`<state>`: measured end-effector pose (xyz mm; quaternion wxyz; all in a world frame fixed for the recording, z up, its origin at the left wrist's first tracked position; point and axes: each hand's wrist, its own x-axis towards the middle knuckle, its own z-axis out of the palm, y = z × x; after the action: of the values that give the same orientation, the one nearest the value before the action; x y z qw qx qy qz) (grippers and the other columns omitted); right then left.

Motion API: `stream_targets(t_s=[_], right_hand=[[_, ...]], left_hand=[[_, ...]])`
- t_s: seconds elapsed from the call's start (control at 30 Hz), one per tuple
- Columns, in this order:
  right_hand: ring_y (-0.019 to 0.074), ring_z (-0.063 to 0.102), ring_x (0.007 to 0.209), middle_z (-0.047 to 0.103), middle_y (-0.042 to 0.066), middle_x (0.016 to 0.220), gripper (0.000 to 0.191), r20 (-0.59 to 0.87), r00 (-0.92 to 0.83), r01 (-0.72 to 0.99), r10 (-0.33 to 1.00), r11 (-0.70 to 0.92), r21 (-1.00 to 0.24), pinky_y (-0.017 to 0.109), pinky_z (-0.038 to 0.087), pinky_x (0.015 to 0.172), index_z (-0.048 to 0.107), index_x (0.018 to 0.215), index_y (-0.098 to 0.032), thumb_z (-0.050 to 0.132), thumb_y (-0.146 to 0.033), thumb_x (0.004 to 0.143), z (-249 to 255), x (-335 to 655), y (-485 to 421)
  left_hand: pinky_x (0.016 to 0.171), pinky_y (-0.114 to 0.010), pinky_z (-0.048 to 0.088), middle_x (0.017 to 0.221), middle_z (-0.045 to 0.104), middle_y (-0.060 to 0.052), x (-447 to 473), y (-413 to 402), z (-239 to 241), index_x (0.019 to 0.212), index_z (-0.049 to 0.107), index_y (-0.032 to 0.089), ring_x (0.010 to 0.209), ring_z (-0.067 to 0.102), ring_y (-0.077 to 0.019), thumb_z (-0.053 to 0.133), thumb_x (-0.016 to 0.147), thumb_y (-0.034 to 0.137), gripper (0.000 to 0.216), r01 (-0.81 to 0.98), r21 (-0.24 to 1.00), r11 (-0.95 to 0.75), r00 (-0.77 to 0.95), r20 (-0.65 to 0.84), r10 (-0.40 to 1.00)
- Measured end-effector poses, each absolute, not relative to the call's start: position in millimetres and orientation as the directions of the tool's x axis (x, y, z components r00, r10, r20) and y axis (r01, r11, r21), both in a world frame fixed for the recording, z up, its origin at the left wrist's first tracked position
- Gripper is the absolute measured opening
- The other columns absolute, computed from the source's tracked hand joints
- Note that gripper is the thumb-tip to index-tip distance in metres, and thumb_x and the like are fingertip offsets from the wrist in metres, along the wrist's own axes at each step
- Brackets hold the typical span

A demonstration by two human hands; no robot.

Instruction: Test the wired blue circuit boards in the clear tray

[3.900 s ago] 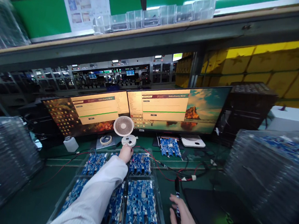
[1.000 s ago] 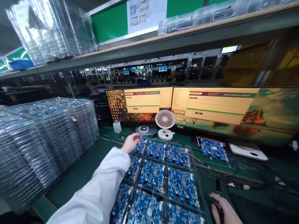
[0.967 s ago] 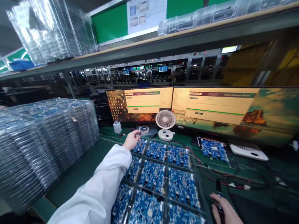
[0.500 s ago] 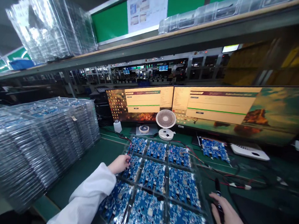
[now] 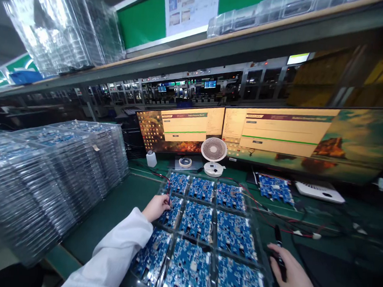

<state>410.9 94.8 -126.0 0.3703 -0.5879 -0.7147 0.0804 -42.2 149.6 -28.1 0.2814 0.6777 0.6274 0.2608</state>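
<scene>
My left hand is stretched out over the clear tray of blue circuit boards, fingers pinched around a small plug on the red wire at the tray's left edge, middle row. White sleeve runs back toward me. Right hand sits just off the tray's right side, curled around a black pen-like tool. Behind the tray there's a little white fan and two monitors; the text on them is too blurry to read.
</scene>
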Motion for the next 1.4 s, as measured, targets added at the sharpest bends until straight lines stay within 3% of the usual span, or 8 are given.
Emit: stream_targets(t_s=[1.1, 1.3, 1.4], right_hand=[[0.0232, 0.068, 0.092, 0.071, 0.008, 0.098, 0.027, 0.444, -0.071, 0.797, 0.893, 0.318, -0.513, 0.039, 0.056, 0.085, 0.059, 0.097, -0.023, 0.045, -0.038, 0.08, -129.3, 413.2, 95.0], [0.0238, 0.069, 0.09, 0.071, 0.008, 0.097, 0.029, 0.453, -0.06, 0.798, 0.889, 0.316, -0.513, 0.039, 0.057, 0.081, 0.061, 0.096, -0.022, 0.045, -0.04, 0.079, -131.5, 413.7, 96.1], [0.023, 0.069, 0.09, 0.071, 0.008, 0.096, 0.029, 0.457, -0.065, 0.795, 0.887, 0.323, -0.513, 0.038, 0.057, 0.081, 0.061, 0.096, -0.022, 0.045, -0.04, 0.079, -130.5, 413.5, 96.6]], left_hand=[[0.073, -0.024, 0.046, 0.076, 0.068, 0.001, -49.3, 147.8, -35.8, 0.077, 0.064, 0.018, 0.073, 0.061, -0.014, 0.058, 0.07, 0.009, 0.012, 0.691, 0.713, -0.119, 0.153, 0.017, 0.988], [0.073, -0.026, 0.044, 0.069, 0.066, 0.001, -43.6, 143.9, -37.5, 0.07, 0.065, 0.018, 0.07, 0.06, -0.0157, 0.061, 0.066, 0.008, 0.012, 0.661, 0.746, -0.082, 0.075, 0.043, 0.996], [0.071, -0.027, 0.045, 0.069, 0.066, 0.0, -46.3, 143.6, -28.4, 0.075, 0.066, 0.018, 0.068, 0.06, -0.0152, 0.061, 0.067, 0.011, 0.013, 0.591, 0.806, -0.036, -0.037, 0.072, 0.997]])
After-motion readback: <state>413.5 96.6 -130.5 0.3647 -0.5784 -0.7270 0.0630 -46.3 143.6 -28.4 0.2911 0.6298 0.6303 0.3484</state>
